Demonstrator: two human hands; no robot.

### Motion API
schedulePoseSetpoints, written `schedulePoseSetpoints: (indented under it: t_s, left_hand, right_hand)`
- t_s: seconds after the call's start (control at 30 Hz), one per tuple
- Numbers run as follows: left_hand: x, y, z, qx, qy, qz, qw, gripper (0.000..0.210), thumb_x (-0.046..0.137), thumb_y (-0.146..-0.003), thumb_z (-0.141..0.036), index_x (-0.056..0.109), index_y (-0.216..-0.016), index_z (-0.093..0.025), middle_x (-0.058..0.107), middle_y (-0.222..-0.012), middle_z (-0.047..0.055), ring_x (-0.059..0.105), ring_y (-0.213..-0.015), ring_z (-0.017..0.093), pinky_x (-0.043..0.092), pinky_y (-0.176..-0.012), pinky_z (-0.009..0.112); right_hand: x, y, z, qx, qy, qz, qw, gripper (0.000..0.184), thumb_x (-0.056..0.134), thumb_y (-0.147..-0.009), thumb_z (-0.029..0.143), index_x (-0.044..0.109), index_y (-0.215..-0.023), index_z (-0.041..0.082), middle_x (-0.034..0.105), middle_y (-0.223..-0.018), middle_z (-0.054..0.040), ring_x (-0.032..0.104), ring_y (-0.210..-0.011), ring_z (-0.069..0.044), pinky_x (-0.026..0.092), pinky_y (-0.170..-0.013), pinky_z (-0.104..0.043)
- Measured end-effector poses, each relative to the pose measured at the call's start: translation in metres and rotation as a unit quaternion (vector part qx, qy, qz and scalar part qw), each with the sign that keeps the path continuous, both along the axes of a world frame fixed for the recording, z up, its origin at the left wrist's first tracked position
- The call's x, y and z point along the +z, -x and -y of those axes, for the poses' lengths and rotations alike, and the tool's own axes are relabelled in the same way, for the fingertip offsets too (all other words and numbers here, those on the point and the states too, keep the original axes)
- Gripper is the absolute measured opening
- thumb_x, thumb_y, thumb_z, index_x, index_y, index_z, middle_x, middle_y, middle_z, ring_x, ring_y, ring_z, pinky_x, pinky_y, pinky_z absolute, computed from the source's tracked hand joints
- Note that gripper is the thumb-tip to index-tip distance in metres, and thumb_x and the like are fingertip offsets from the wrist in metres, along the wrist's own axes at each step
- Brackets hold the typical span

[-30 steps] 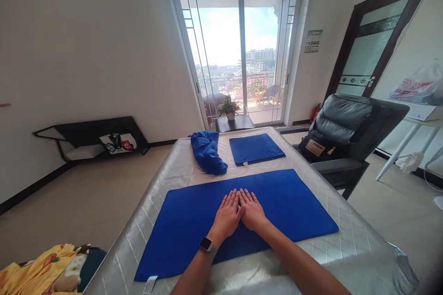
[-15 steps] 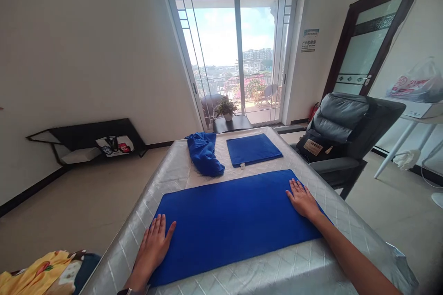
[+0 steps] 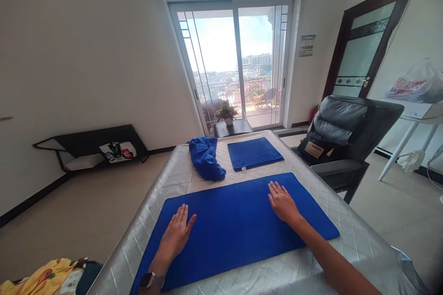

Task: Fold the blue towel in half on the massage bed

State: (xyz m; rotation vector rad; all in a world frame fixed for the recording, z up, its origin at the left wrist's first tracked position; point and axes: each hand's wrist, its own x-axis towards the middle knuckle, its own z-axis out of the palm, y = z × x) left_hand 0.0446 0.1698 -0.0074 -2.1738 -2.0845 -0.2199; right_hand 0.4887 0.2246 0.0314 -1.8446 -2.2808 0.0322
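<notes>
Drawn inward, the left hand (image 3: 175,232) and right hand (image 3: 283,203) are laid outstretched at nine and two o'clock on smooth, flat blue cloth (image 3: 231,230).

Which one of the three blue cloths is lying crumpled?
The bunched cloth, left of the small cloth; that one and the large cloth nearest the camera both lie flat.
</notes>
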Motion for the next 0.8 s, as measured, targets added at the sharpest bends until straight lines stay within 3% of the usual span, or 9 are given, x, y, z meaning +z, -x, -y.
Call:
schedulePoseSetpoints:
  t_s: [0.13, 0.2, 0.27, 0.43, 0.63, 0.7, 0.8]
  left_hand:
    - [0.015, -0.103, -0.052, -0.161, 0.016, 0.048, 0.986, 0.064, 0.022, -0.104, -0.050, 0.038, -0.152, -0.010, 0.039, -0.158, 0.017, 0.034, -0.148, 0.025, 0.032, -0.120, 0.046]
    - [0.013, -0.138, -0.073, -0.188, -0.003, 0.056, 0.981, 0.059, 0.022, -0.106, -0.045, 0.041, -0.150, -0.012, 0.043, -0.155, 0.017, 0.036, -0.147, 0.025, 0.035, -0.118, 0.048]
    - [0.008, -0.155, -0.087, -0.178, -0.017, 0.058, 0.982, 0.057, 0.023, -0.106, -0.042, 0.042, -0.150, -0.012, 0.045, -0.154, 0.019, 0.037, -0.146, 0.027, 0.036, -0.117, 0.052]
    - [-0.004, -0.156, -0.093, -0.135, -0.007, 0.045, 0.990, 0.062, 0.026, -0.104, -0.047, 0.038, -0.152, -0.010, 0.039, -0.157, 0.019, 0.031, -0.149, 0.028, 0.027, -0.122, 0.051]
    - [-0.004, -0.151, -0.094, -0.138, 0.002, 0.059, 0.989, 0.063, 0.024, -0.104, -0.051, 0.036, -0.154, -0.016, 0.040, -0.158, 0.016, 0.032, -0.148, 0.027, 0.028, -0.121, 0.051]
    - [-0.005, -0.134, -0.095, -0.125, 0.003, 0.054, 0.991, 0.061, 0.026, -0.103, -0.051, 0.034, -0.155, -0.019, 0.041, -0.158, 0.014, 0.033, -0.148, 0.027, 0.029, -0.120, 0.052]
    - [-0.007, -0.081, -0.090, -0.075, 0.009, 0.030, 0.997, 0.058, 0.028, -0.104, -0.046, 0.034, -0.155, -0.020, 0.039, -0.159, 0.014, 0.031, -0.149, 0.027, 0.028, -0.120, 0.052]
  right_hand:
    - [0.009, 0.099, -0.010, 0.118, 0.025, -0.069, 0.990, 0.058, 0.022, -0.104, 0.035, 0.037, -0.154, 0.011, 0.033, -0.161, -0.0102, 0.023, -0.150, -0.022, 0.017, -0.123, -0.042]
    - [0.006, 0.130, -0.020, 0.132, 0.046, -0.077, 0.987, 0.058, 0.027, -0.102, 0.032, 0.035, -0.155, 0.009, 0.031, -0.161, -0.0115, 0.022, -0.151, -0.022, 0.015, -0.123, -0.042]
    - [-0.002, 0.143, -0.029, 0.129, 0.061, -0.072, 0.987, 0.059, 0.029, -0.101, 0.030, 0.032, -0.156, 0.008, 0.028, -0.162, -0.0124, 0.019, -0.152, -0.023, 0.013, -0.123, -0.043]
    - [-0.018, 0.141, -0.036, 0.128, 0.042, -0.067, 0.989, 0.060, 0.026, -0.102, 0.032, 0.030, -0.156, 0.007, 0.025, -0.163, -0.0116, 0.016, -0.152, -0.023, 0.009, -0.124, -0.043]
    - [-0.015, 0.135, -0.038, 0.121, 0.055, -0.060, 0.989, 0.061, 0.022, -0.103, 0.037, 0.029, -0.157, 0.010, 0.025, -0.163, -0.0095, 0.017, -0.152, -0.021, 0.010, -0.124, -0.042]
    - [-0.014, 0.119, -0.044, 0.102, 0.064, -0.055, 0.991, 0.063, 0.021, -0.104, 0.042, 0.029, -0.157, 0.010, 0.026, -0.163, -0.0098, 0.018, -0.152, -0.021, 0.010, -0.124, -0.041]
    - [-0.014, 0.069, -0.054, 0.055, 0.076, -0.027, 0.995, 0.065, 0.019, -0.104, 0.046, 0.026, -0.158, 0.012, 0.024, -0.164, -0.0085, 0.016, -0.152, -0.019, 0.009, -0.124, -0.040]
